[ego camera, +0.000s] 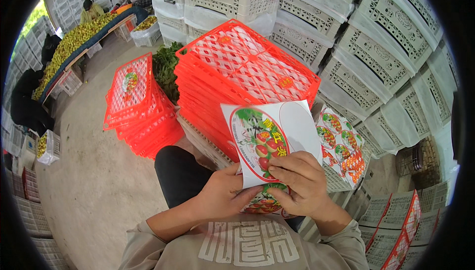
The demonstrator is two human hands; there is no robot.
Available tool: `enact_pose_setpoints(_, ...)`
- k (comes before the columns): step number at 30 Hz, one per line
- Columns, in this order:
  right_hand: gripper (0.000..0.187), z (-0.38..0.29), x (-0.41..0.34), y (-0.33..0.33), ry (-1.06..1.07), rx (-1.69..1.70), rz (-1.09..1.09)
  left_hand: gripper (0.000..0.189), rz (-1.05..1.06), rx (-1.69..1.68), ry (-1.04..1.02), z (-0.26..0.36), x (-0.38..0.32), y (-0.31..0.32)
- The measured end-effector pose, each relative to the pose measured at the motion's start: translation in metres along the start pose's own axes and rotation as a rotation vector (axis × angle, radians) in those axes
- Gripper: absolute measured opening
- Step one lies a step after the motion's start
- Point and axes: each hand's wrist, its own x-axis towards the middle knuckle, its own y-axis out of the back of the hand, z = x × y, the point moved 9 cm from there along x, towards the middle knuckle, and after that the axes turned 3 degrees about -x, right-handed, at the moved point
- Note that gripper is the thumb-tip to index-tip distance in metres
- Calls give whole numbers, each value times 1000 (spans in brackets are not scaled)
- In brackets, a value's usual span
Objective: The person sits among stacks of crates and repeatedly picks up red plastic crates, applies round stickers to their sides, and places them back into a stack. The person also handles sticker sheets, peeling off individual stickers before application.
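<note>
A white sheet of oval fruit stickers (259, 147) is held over my lap, printed with red and green fruit and bearing writing. One oval at its upper right is blank white. My left hand (228, 192) grips the sheet's lower left edge, thumb on top. With my right hand (300, 182) I hold the lower right side, fingers and thumb on the printed oval's edge. Below, more printed ovals show, partly covered by my hands. Just beyond the sheet stands a tall stack of red plastic lattice crate lids (252, 58), white liner showing through the top one.
A shorter stack of red lids (130, 80), the top one stickered, stands left beside green leaves (165, 64). More sticker sheets (339, 140) lie on a crate at right. Grey crates (371, 62) rise behind. People sort fruit (74, 47) along a table far left.
</note>
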Motion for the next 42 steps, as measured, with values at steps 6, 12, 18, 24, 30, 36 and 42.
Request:
enact_pose_setpoints(6, 29, -7, -1, -4, 74, -9, -8, 32, -35, 161, 0, 0, -6, -2)
enact_pose_setpoints(12, 24, -9, -3, -1, 85, 3, 10, 34, -27, 263, -110, 8, -5, -5)
enact_pose_setpoints(18, 18, -6, -5, 2, 39, 42, 10, 34, -38, 236, -154, 12, -4, -7)
enact_pose_setpoints(24, 11, 4, -2, 6, -48, 109, -6, 30, -94, 181, -112, 8, -5, -9)
enact_pose_setpoints(30, 7, 57, 9, 33, -406, 330, -29, 28, -162, 84, -42, 2, -7, -2)
enact_pose_setpoints(36, 14, 119, 88, 116, -401, 330, 28, 27, -175, -20, 65, -15, -17, 10)
enact_pose_setpoints(42, 26, 187, 180, 148, -502, 519, 50, 26, -72, -31, 112, -44, -56, 58)
